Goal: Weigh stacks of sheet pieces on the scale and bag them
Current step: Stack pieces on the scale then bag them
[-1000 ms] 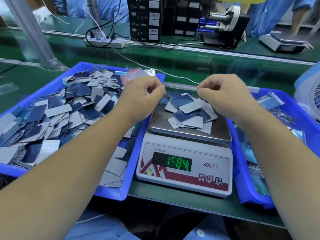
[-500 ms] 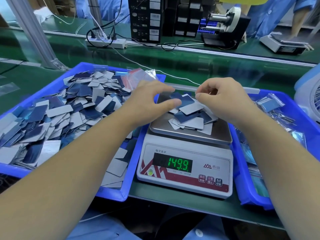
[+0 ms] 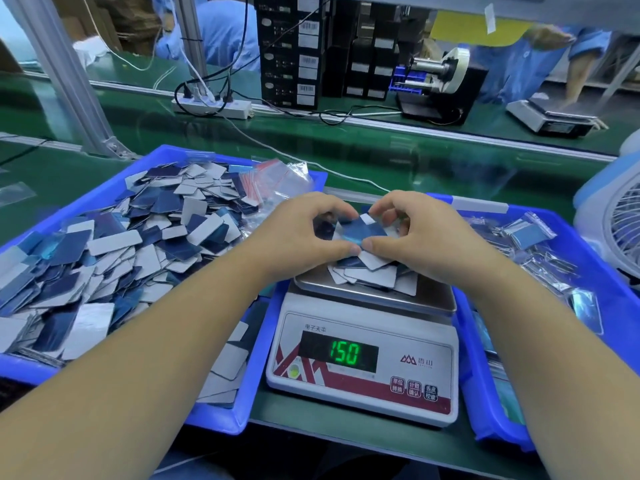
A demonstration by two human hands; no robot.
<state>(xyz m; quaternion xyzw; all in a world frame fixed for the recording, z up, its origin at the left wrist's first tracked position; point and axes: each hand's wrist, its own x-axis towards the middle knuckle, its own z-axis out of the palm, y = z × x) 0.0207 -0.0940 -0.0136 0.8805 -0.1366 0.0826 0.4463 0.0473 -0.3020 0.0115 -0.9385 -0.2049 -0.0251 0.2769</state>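
A white digital scale (image 3: pixel 362 372) stands in front of me and its green display reads 150. On its steel pan (image 3: pixel 429 299) lies a loose heap of blue and white sheet pieces (image 3: pixel 370 271). Both hands are over the heap. My left hand (image 3: pixel 304 233) and my right hand (image 3: pixel 415 230) have curled fingers and thumbs round the pile's upper pieces, gathering them between the two hands. The pieces under my palms are hidden.
A blue tray (image 3: pixel 221 414) at the left holds several loose sheet pieces (image 3: pixel 104 247) and empty clear bags (image 3: pixel 277 181) at its far corner. A blue tray (image 3: pixel 491 424) at the right holds filled bags (image 3: pixel 530 233). A fan (image 3: pixel 620 220) stands far right.
Both hands dropped from above the scale onto the heap and closed in on its top pieces. The display went from 158.4 through 149.9 to 150.
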